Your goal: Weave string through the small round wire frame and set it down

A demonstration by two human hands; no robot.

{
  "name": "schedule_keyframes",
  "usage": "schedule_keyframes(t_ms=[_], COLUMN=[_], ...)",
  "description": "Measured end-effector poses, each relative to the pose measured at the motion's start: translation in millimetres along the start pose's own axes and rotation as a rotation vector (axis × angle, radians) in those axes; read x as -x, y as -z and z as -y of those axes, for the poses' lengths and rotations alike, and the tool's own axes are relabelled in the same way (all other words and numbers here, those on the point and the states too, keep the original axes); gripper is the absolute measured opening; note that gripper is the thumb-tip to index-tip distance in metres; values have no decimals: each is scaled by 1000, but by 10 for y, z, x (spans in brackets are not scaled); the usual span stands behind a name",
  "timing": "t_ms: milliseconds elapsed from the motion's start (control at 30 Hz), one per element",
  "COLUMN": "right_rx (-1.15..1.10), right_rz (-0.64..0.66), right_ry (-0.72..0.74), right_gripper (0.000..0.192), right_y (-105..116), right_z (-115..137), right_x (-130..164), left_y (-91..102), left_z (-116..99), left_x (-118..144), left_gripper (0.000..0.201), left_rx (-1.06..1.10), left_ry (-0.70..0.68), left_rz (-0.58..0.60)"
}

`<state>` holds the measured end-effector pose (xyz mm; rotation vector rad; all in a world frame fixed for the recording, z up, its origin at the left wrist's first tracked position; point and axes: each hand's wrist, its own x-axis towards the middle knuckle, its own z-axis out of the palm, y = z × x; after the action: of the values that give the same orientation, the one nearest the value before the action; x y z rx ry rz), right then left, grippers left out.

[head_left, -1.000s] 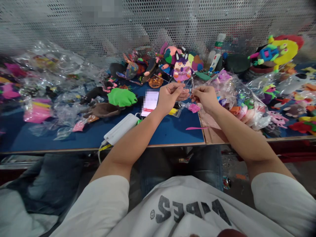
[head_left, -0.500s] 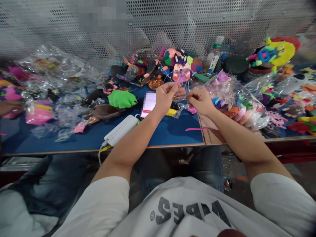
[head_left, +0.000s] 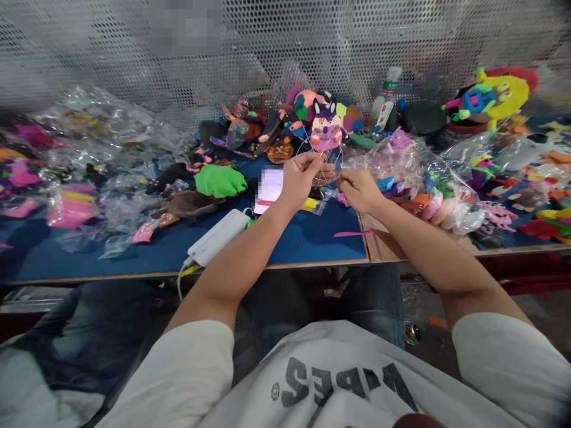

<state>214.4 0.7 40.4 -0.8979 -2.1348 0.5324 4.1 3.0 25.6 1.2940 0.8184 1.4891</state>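
Observation:
My left hand (head_left: 303, 175) is closed in a pinch on a thin pale string (head_left: 342, 156), its other fingers curled loosely behind. The string rises in loose loops above that hand and comes down on the right. My right hand (head_left: 359, 187) is closed, thumb and forefinger pressed together where the string comes down. The string's ends are too fine to make out. Just beyond the hands sits a purple and pink clay animal figure (head_left: 327, 126) with pointed ears. Below my left hand lie a lit phone (head_left: 271, 181) and a small packet with something yellow (head_left: 311, 204).
A white power bank (head_left: 218, 236) with a cable lies near the table's front edge. A pink strip-shaped tool (head_left: 352, 233) is close by. Green (head_left: 220, 180) and yellow (head_left: 508, 95) clay pieces, plastic bags (head_left: 120, 202) and a bottle (head_left: 387, 98) crowd the table before a perforated metal panel (head_left: 285, 35).
My right hand has turned slightly, its fingers drawn tighter and nearer the left hand. My left hand keeps its pinch. A person's hand at the far left has gone from view.

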Motion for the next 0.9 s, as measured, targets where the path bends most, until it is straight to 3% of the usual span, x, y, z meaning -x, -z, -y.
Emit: schedule_keyframes(t_ms=[100,333,533,733,900], right_rx=[-62,-448,-605,-807,-911], right_rz=[-71,-199,-200,-196,-172], right_ry=[6,-152,-181,-329,-310], right_gripper=[22,23,31,20,35], right_y=[-34,-106,-83,-47,-33], right_z=[-34,-147,-149,-62,-59], right_x=[-1,-88,-138,-141,-130], left_y=[16,25,9,-20,-3], left_z=[5,-16,-54,-42,26], left_x=[-25,-31,-13,22,8], left_gripper=[48,48,50,54,52], left_rx=[-16,-53,-28,-64,-60], left_ry=[5,-4,-46,-19,-50], left_rz=[-24,0,18,26,53])
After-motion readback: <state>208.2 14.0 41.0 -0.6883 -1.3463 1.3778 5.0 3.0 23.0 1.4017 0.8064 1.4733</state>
